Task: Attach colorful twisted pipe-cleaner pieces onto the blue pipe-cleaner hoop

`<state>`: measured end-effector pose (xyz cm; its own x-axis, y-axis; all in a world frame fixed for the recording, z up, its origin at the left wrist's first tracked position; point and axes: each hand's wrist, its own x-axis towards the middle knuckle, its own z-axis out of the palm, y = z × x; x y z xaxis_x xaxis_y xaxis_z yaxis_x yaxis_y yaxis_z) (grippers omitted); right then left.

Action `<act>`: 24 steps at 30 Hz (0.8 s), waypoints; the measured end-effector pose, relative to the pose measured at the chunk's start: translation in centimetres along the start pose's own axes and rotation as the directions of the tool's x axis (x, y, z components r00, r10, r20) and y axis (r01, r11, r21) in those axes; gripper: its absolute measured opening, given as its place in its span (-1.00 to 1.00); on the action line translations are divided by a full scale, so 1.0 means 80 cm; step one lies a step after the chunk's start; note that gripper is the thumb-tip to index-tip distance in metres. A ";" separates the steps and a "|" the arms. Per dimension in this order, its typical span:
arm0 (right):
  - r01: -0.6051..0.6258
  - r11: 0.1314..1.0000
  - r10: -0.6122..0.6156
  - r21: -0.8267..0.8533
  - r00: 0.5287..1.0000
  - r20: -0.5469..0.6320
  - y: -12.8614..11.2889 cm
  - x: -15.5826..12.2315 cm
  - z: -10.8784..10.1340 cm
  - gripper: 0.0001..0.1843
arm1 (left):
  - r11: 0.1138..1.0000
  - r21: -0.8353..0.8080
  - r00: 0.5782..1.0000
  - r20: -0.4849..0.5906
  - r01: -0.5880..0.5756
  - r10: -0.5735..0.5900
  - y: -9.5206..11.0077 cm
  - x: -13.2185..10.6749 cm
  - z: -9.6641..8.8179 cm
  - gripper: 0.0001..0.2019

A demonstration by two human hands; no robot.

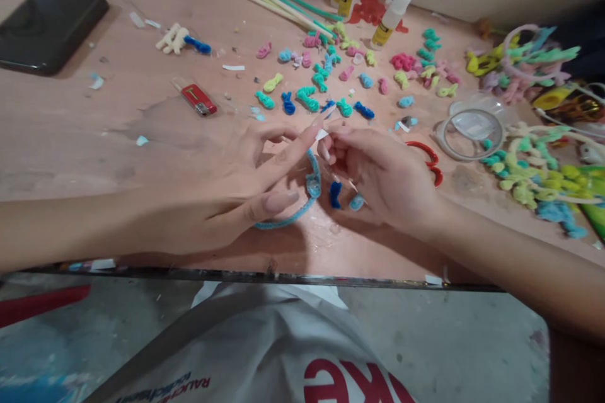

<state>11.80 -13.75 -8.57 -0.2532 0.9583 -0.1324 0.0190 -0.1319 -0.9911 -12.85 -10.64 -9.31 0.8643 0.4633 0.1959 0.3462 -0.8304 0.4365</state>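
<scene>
In the head view my right hand (385, 170) is closed, thumb and fingertips pinching a small white piece (321, 134), perhaps paper or tape. My left hand (250, 182) hovers beside it with thumb and index finger stretched apart; its index fingertip comes close to the piece, and I cannot tell whether it touches. Under the hands lies a light-blue ring (288, 221), like a fuzzy headband, partly hidden by my left hand. A dark-blue fuzzy piece (335, 194) and a light-blue one (356, 203) lie just below my right hand.
Several fuzzy knots (308, 99) are scattered beyond my hands. Glue bottles (388, 24) stand at the back. A red lighter (198, 99) and a black phone-like object (51, 25) lie left. Right are red scissor handles (425, 154), a tape roll (442, 133) and decorated bands (524, 167).
</scene>
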 end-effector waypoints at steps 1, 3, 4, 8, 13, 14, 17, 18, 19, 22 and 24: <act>0.000 1.000 0.000 -0.009 1.000 0.010 -0.001 0.001 0.001 -0.65 | 0.999 0.034 1.000 -0.015 -0.017 0.018 0.000 -0.001 -0.001 -0.25; 0.029 0.999 -0.028 -0.027 1.000 0.009 -0.003 0.002 0.005 -0.66 | 0.997 0.071 0.999 -0.030 -0.028 0.030 -0.002 -0.002 -0.002 -0.27; 0.053 0.998 -0.053 -0.034 0.999 -0.007 -0.005 0.002 0.007 -0.68 | 0.997 0.069 0.999 -0.018 -0.028 0.029 -0.004 -0.001 -0.002 -0.26; 0.165 0.985 -0.168 -0.040 0.981 -0.097 -0.018 0.007 -0.001 -0.72 | 0.998 0.059 0.998 0.057 -0.024 0.021 -0.007 0.006 -0.007 -0.27; 0.231 0.952 -0.205 -0.202 0.969 0.140 -0.032 0.019 -0.040 -0.74 | 0.993 0.091 0.989 0.140 -0.070 0.057 0.004 0.004 -0.010 -0.43; 0.194 0.947 -0.125 -0.257 0.957 0.261 -0.031 0.023 -0.047 -0.70 | 0.987 0.105 0.985 0.141 -0.119 0.104 0.006 0.002 -0.007 -0.43; 0.238 0.912 -0.021 -0.335 0.841 0.541 -0.017 0.037 -0.059 -0.56 | 0.963 0.172 0.970 0.161 -0.207 0.180 0.006 -0.007 0.005 -0.40; 0.286 0.897 -0.033 -0.338 0.805 0.592 -0.010 0.042 -0.060 -0.54 | 0.958 0.189 0.968 0.172 -0.214 0.182 0.005 -0.009 0.009 -0.38; 0.333 0.880 -0.051 -0.338 0.774 0.631 -0.004 0.047 -0.061 -0.53 | 0.955 0.194 0.966 0.179 -0.223 0.189 0.003 -0.011 0.013 -0.37; 0.406 0.852 -0.083 -0.330 0.727 0.681 0.009 0.055 -0.061 -0.53 | 0.950 0.196 0.965 0.153 -0.242 0.214 -0.002 -0.015 0.023 -0.41; 0.420 0.850 -0.091 -0.318 0.712 0.696 0.013 0.055 -0.061 -0.55 | 0.949 0.212 0.969 0.129 -0.235 0.211 -0.004 -0.016 0.027 -0.46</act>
<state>15.42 -8.43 -10.29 -0.8554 0.5179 0.0070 0.2170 0.3706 -0.9031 -13.26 -11.64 -11.58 0.9575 0.2337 0.1688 0.2027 -0.9621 0.1823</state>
